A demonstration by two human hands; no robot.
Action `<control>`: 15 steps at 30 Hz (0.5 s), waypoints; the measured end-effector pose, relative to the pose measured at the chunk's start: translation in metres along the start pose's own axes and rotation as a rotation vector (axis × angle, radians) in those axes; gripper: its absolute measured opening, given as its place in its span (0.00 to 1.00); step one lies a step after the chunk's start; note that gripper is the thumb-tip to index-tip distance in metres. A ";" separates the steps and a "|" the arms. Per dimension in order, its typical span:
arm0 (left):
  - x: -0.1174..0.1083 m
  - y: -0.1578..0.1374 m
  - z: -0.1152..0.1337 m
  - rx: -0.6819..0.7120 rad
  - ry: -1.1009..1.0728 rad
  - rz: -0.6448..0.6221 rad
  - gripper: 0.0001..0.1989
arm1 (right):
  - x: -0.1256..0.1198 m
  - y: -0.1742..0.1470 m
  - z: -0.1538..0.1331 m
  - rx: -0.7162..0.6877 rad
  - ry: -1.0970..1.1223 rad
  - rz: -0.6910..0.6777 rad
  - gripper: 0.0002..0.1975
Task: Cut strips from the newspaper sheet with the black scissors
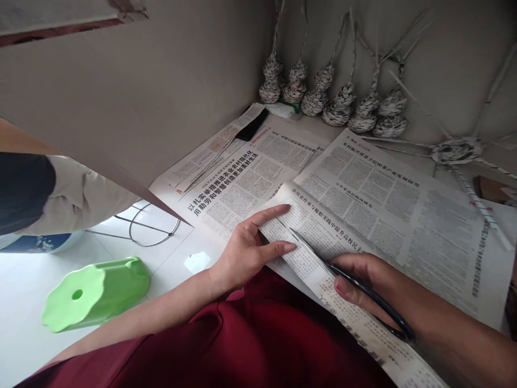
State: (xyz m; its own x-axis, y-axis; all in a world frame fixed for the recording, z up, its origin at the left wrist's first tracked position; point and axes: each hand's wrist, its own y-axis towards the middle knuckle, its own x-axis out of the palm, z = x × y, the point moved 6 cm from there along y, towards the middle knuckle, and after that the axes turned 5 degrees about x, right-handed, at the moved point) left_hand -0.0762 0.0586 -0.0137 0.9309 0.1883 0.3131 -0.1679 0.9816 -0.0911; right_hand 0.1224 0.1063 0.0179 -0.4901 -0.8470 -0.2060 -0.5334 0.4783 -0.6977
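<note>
My right hand (363, 285) grips a pair of black-handled scissors (379, 306), whose blades point up and left into a folded newspaper (319, 218). A cut runs along the paper at the blades, leaving a strip on the side nearest my body. At the far end of that cut, my left hand (246, 242) pinches the newspaper, with the forefinger on top and the thumb close to the blade tips. Under the folded piece lies a larger spread newspaper (363, 178). Another newspaper sheet (230, 188) lies to its left.
Several gourd-shaped woven paper pieces (343, 105) stand along the wall. A woven paper disc with spokes (456, 150) lies at right. A dark flat object (251, 126) sits behind the newspapers. On the floor are a green plastic stool (97, 293) and a wire ring stand (153, 223).
</note>
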 end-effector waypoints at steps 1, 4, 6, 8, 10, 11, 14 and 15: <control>0.000 0.000 0.001 0.002 0.002 -0.003 0.35 | 0.000 0.001 -0.002 -0.008 -0.010 0.004 0.24; -0.001 -0.001 0.004 0.018 0.017 0.009 0.35 | 0.002 0.005 -0.006 -0.014 -0.027 -0.033 0.22; -0.002 -0.001 0.005 0.024 0.032 0.011 0.34 | 0.003 0.006 -0.006 -0.003 -0.022 -0.066 0.20; -0.002 0.000 0.004 0.025 0.041 0.012 0.34 | 0.002 0.006 -0.005 0.001 -0.002 -0.066 0.19; -0.003 0.000 0.003 0.021 0.037 0.016 0.34 | 0.002 0.006 -0.004 0.001 0.009 -0.064 0.18; -0.003 0.000 0.003 0.016 0.028 0.017 0.34 | 0.002 0.005 -0.003 0.001 0.007 -0.063 0.18; -0.003 0.001 0.002 -0.008 -0.005 0.014 0.33 | 0.001 0.005 0.001 -0.007 -0.021 -0.057 0.19; -0.004 0.001 0.002 -0.016 -0.013 0.017 0.32 | 0.001 0.005 0.002 -0.008 -0.031 -0.056 0.19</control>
State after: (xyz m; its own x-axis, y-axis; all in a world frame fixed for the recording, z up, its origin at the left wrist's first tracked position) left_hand -0.0813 0.0594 -0.0131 0.9235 0.2057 0.3237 -0.1786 0.9776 -0.1116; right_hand 0.1203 0.1075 0.0131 -0.4382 -0.8790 -0.1883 -0.5647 0.4321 -0.7032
